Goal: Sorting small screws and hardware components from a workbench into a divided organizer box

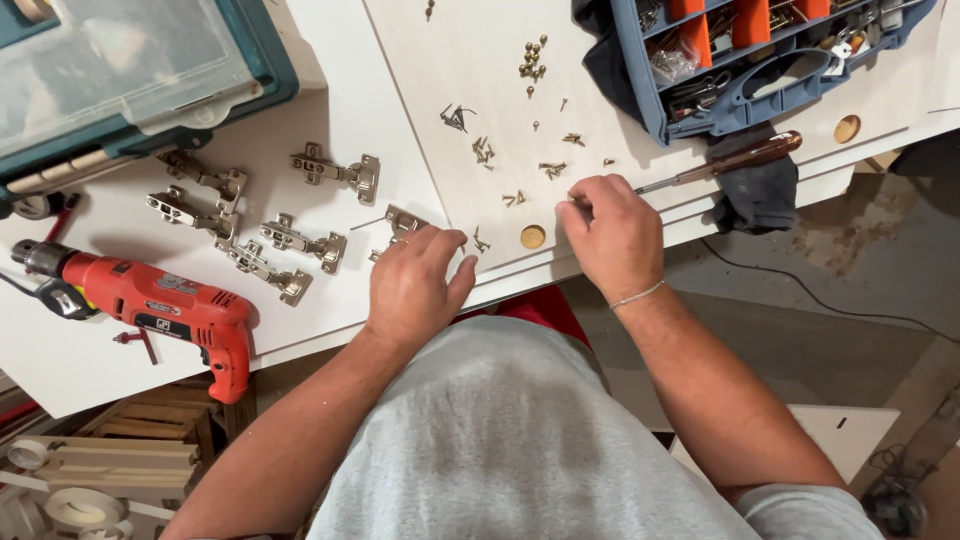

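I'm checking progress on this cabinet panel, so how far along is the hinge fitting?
Done: round holes are bored in the white panel, and screws lie scattered on it. In hand: the left hand rests on one hinge; the right hand pinches something small, hard to identify. Left: five hinges lie loose, none mounted.

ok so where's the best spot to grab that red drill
Take the red drill by its pistol handle, the part that bends down toward the near board edge. Come from the near side with the left hand, which is closer. The body lies flat with the chuck pointing left, so the handle stands clear for a full grip.
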